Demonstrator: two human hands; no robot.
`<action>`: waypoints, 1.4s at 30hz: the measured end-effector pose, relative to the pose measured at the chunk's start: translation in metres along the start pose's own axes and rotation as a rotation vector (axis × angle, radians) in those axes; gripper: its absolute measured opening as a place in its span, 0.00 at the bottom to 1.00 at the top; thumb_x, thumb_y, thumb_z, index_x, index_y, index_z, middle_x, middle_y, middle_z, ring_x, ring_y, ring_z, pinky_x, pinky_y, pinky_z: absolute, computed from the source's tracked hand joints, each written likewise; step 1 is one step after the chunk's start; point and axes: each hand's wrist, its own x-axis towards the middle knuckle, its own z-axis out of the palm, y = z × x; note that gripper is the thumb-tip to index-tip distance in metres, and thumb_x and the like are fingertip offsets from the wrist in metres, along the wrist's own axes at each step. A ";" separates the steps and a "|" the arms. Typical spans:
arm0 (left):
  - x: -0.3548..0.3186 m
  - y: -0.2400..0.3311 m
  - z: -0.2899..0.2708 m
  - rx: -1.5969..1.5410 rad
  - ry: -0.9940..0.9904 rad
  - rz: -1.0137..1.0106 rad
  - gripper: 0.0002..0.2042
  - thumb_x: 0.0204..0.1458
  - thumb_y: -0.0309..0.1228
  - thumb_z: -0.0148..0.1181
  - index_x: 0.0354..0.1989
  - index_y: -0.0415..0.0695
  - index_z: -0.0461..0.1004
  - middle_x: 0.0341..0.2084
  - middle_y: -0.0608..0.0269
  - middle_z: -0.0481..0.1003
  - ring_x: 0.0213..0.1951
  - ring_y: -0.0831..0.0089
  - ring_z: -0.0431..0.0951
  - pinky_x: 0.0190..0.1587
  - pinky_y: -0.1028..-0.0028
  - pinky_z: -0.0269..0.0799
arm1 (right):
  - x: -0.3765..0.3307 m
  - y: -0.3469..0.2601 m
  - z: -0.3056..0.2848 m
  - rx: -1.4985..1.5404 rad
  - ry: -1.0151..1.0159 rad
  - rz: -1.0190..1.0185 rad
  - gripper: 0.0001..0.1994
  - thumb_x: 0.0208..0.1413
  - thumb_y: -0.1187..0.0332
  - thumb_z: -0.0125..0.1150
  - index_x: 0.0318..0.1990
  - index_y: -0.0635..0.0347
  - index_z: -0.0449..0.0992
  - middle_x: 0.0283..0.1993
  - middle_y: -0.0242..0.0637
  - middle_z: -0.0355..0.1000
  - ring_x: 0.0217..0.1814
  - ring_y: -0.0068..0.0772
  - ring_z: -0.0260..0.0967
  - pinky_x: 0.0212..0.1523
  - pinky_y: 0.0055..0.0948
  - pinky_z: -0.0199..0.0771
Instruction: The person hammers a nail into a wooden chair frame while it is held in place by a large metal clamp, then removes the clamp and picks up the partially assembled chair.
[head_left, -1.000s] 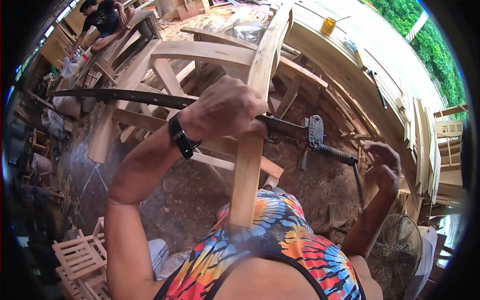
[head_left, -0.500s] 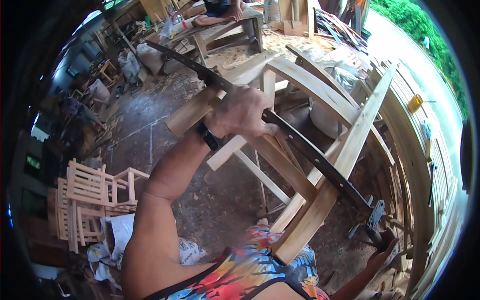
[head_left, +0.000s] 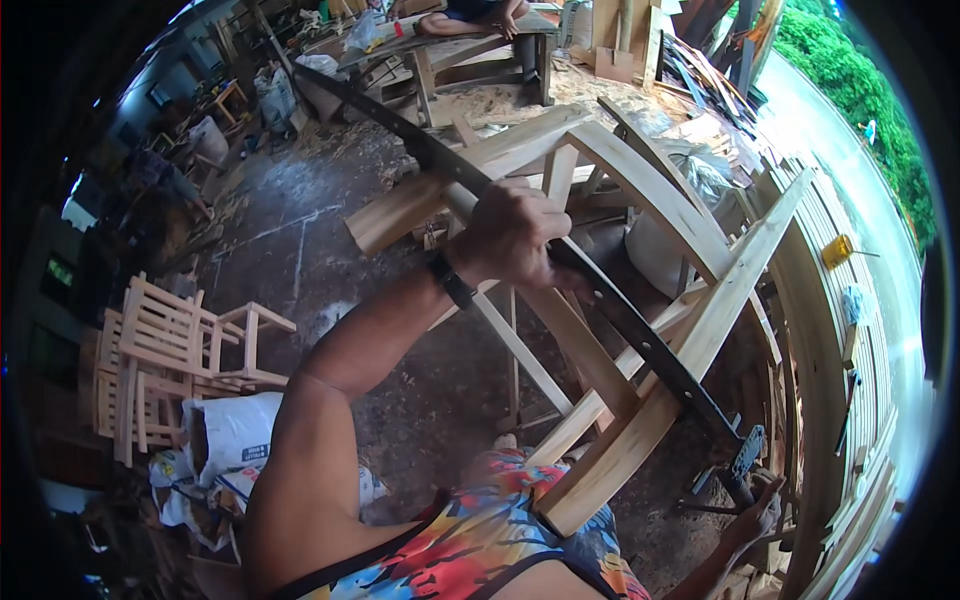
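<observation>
A long dark metal bar clamp [head_left: 640, 345] lies slantwise across a bare wooden frame, from upper left to lower right. My left hand [head_left: 515, 232] is closed round the middle of its bar. At the lower right end, next to the clamp's metal jaw [head_left: 748, 452], my right hand [head_left: 762, 512] is closed at the dark handle, its fingers partly hidden. The frame has a curved piece [head_left: 650, 195], a long straight rail [head_left: 745, 270] on the right and a thick front piece [head_left: 605, 460] close to my body. Where the jaw meets the wood is hard to see.
Stacked slatted wooden chairs [head_left: 165, 350] and white sacks [head_left: 230, 435] stand at left. Long boards [head_left: 835, 330] lie along the right, with a yellow container [head_left: 836, 252] on them. At the back, a person sits on a wooden bench [head_left: 480, 50]. Wood shavings cover the floor there.
The view has shifted a little, so the background lies farther right and lower. My left hand stays on the bar; my right hand has turned slightly at the clamp's end.
</observation>
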 end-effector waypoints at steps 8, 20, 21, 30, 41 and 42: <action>0.003 -0.005 -0.003 -0.072 -0.015 0.030 0.34 0.33 0.68 0.73 0.15 0.47 0.69 0.13 0.61 0.68 0.19 0.56 0.75 0.28 0.60 0.69 | -0.011 0.001 0.006 0.041 0.075 -0.144 0.31 0.73 0.47 0.47 0.35 0.70 0.82 0.27 0.35 0.67 0.32 0.27 0.63 0.37 0.30 0.64; 0.002 -0.009 0.006 -0.092 -0.070 0.077 0.27 0.31 0.58 0.80 0.19 0.48 0.73 0.17 0.61 0.73 0.21 0.59 0.76 0.27 0.65 0.67 | -0.003 0.045 -0.001 -0.453 0.219 -0.674 0.22 0.71 0.54 0.56 0.38 0.67 0.84 0.29 0.32 0.74 0.30 0.20 0.67 0.32 0.25 0.65; 0.001 -0.005 0.000 -0.018 -0.084 0.053 0.29 0.36 0.63 0.75 0.15 0.48 0.72 0.13 0.60 0.71 0.20 0.56 0.75 0.26 0.62 0.67 | -0.004 0.029 -0.003 -0.334 0.154 -0.489 0.22 0.71 0.55 0.57 0.37 0.67 0.84 0.28 0.31 0.73 0.30 0.18 0.67 0.31 0.24 0.65; 0.012 0.008 -0.006 -0.031 -0.136 0.089 0.28 0.37 0.61 0.76 0.22 0.45 0.77 0.17 0.59 0.74 0.22 0.56 0.77 0.26 0.63 0.67 | -0.025 0.003 -0.001 0.091 0.028 -0.105 0.23 0.71 0.52 0.56 0.40 0.68 0.82 0.24 0.30 0.72 0.27 0.20 0.67 0.32 0.23 0.66; 0.007 0.005 0.000 0.008 -0.111 0.069 0.35 0.33 0.65 0.75 0.15 0.45 0.63 0.13 0.59 0.66 0.18 0.55 0.71 0.24 0.61 0.62 | -0.103 0.058 0.007 0.523 -0.574 0.053 0.47 0.57 0.57 0.70 0.76 0.67 0.48 0.62 0.42 0.71 0.62 0.30 0.68 0.59 0.30 0.69; 0.008 0.007 0.002 -0.010 -0.105 0.067 0.35 0.34 0.65 0.75 0.15 0.45 0.64 0.13 0.59 0.66 0.19 0.55 0.72 0.24 0.61 0.62 | -0.112 0.051 -0.007 0.443 -0.673 0.174 0.44 0.57 0.59 0.69 0.76 0.67 0.51 0.60 0.42 0.73 0.59 0.29 0.70 0.58 0.30 0.69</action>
